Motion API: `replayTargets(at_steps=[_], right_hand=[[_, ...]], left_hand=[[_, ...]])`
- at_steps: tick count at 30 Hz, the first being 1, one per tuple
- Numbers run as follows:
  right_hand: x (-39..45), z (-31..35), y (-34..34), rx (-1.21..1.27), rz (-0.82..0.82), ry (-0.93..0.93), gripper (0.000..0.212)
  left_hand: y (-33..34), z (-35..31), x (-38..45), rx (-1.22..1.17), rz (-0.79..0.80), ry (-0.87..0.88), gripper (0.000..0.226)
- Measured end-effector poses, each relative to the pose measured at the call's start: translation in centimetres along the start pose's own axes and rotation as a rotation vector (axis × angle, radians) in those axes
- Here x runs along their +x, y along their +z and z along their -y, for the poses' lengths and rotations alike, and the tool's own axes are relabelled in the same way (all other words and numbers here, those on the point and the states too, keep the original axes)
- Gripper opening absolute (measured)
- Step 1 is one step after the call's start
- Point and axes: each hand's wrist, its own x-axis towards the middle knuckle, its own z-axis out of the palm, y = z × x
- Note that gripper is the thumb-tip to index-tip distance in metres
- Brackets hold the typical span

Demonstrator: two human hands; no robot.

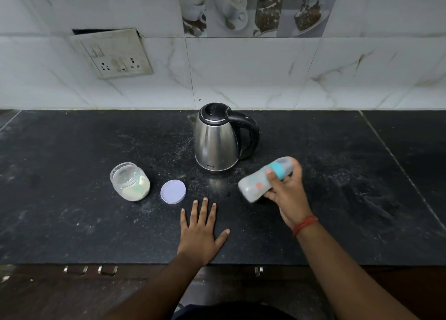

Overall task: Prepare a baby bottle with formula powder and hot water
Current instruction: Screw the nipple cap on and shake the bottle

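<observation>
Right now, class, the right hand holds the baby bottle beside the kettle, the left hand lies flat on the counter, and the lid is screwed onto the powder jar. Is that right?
Not quite. The head view shows the lid lying on the counter beside the open powder jar. The rest holds: right hand holds the baby bottle beside the kettle, left hand flat.

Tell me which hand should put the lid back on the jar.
Left. The left hand lies flat and free on the counter beside the lid and jar; the right hand grips the bottle.
</observation>
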Motion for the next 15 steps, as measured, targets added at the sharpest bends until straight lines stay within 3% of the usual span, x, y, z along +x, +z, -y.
replayTargets(at_steps=[2, 6, 9, 13, 15], right_hand=[[-0.3, -0.6, 0.1, -0.171, 0.165, 0.058, 0.063], [-0.4, -0.8, -0.4, 0.015, -0.011, 0.044, 0.06], [-0.5, -0.5, -0.4, -0.127, 0.138, 0.096, 0.064], [-0.2, 0.0, -1.0, -0.024, 0.022, 0.067, 0.059], [-0.3, 0.1, -0.8, -0.139, 0.153, 0.117, 0.061]], left_hand=[[0.0, 0.2, -0.1, 0.001, 0.003, 0.001, 0.087], [0.0, 0.0, 0.0, 0.002, 0.001, -0.002, 0.086], [0.1, 0.2, 0.0, -0.002, 0.002, 0.002, 0.086], [0.1, 0.0, 0.0, 0.002, 0.001, 0.001, 0.086], [0.1, 0.1, 0.0, 0.0, 0.002, 0.001, 0.086]])
